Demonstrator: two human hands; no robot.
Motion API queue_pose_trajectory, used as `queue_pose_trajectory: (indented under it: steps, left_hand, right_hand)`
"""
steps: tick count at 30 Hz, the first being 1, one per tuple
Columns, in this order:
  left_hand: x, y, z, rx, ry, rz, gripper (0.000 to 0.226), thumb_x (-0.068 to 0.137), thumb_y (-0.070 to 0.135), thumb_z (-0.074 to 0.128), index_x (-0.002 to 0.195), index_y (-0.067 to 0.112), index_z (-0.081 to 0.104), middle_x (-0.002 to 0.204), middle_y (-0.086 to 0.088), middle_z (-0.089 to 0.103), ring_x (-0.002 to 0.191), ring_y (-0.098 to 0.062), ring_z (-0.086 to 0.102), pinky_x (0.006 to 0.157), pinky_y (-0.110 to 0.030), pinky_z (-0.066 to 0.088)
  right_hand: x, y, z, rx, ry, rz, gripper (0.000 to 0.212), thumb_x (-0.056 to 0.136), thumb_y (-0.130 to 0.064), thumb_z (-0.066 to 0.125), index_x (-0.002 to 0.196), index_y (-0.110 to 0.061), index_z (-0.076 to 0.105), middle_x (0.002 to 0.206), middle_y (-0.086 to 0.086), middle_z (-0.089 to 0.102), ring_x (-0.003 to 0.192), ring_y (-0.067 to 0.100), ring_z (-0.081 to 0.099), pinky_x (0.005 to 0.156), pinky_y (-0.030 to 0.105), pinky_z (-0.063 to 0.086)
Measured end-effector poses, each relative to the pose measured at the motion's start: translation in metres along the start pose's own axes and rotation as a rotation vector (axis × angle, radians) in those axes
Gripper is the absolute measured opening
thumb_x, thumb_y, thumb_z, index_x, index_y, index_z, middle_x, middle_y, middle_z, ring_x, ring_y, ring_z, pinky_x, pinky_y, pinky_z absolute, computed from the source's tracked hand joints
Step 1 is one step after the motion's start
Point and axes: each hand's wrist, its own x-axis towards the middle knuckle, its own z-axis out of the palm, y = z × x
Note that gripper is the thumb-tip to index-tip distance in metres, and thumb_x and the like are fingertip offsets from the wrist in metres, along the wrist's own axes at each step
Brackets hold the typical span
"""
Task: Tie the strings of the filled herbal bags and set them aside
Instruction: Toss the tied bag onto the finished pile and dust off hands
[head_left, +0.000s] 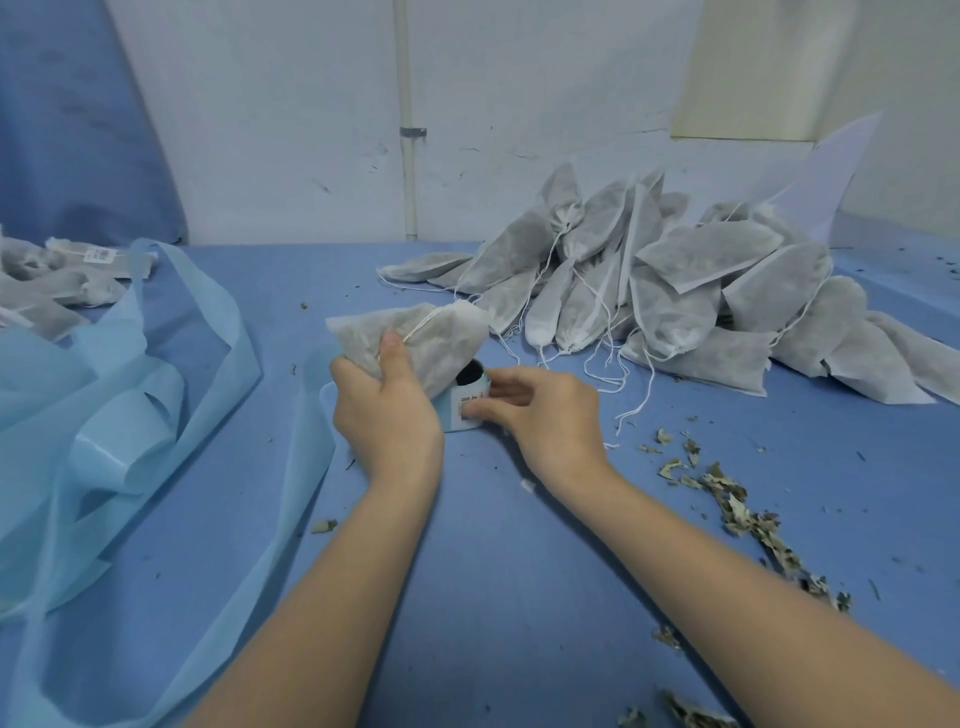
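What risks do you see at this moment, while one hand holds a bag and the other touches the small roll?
1. The left hand grips the filled bag by its body; its string looks loose, so herbs might spill.
2. The right hand is on the label roll under the bag; the roll may slide.
3. Loose strings from the bag pile could tangle.

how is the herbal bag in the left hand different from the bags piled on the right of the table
The bag in the left hand is lifted off the blue table and gripped by the left hand; the pile of bags lies untouched, heaped against the wall. The held bag is alone, with its string under the thumb; the pile's strings trail loose over the table. Both are white mesh drawstring bags filled with dark herbs.
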Motion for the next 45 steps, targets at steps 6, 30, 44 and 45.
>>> queue_pose_trajectory:
  steps: [6, 30, 44, 45]
  left_hand:
    - [-0.001, 0.001, 0.0, 0.024, 0.001, -0.018, 0.03, 0.096, 0.036, 0.047, 0.09, 0.007, 0.042, 0.073, 0.009, 0.042, 0.073, -0.019, 0.041, 0.055, -0.022, 0.023]
    - [-0.003, -0.001, -0.001, 0.053, -0.016, 0.062, 0.03, 0.095, 0.037, 0.048, 0.09, 0.009, 0.041, 0.072, 0.01, 0.044, 0.073, -0.02, 0.044, 0.053, -0.026, 0.024]
    - [-0.009, 0.003, -0.01, 0.037, -0.342, 0.386, 0.019, 0.087, 0.029, 0.065, 0.076, 0.025, 0.05, 0.057, 0.015, 0.052, 0.054, 0.003, 0.047, 0.053, -0.01, 0.035]
    - [-0.01, 0.003, -0.01, 0.025, -0.38, 0.37, 0.019, 0.086, 0.029, 0.067, 0.075, 0.027, 0.051, 0.058, 0.015, 0.053, 0.055, 0.002, 0.046, 0.054, -0.012, 0.035]
  right_hand:
    - [0.0, -0.001, 0.001, 0.007, 0.047, 0.037, 0.019, 0.067, -0.006, 0.083, 0.081, -0.014, 0.074, 0.063, -0.019, 0.064, 0.057, -0.013, 0.059, 0.062, 0.001, 0.042]
    - [-0.027, -0.024, -0.008, -0.307, -0.242, -0.07, 0.017, 0.067, -0.033, 0.085, 0.076, -0.025, 0.073, 0.129, 0.004, 0.054, 0.117, 0.014, 0.052, 0.091, 0.023, 0.041]
    - [-0.015, -0.044, -0.049, -0.349, 0.01, -0.538, 0.012, 0.071, -0.023, 0.082, 0.074, -0.016, 0.072, 0.121, -0.002, 0.053, 0.096, 0.016, 0.046, 0.091, 0.008, 0.027]
    - [-0.015, -0.043, -0.05, -0.318, 0.022, -0.535, 0.012, 0.071, -0.023, 0.081, 0.075, -0.017, 0.071, 0.119, -0.002, 0.054, 0.095, 0.016, 0.047, 0.09, 0.009, 0.029]
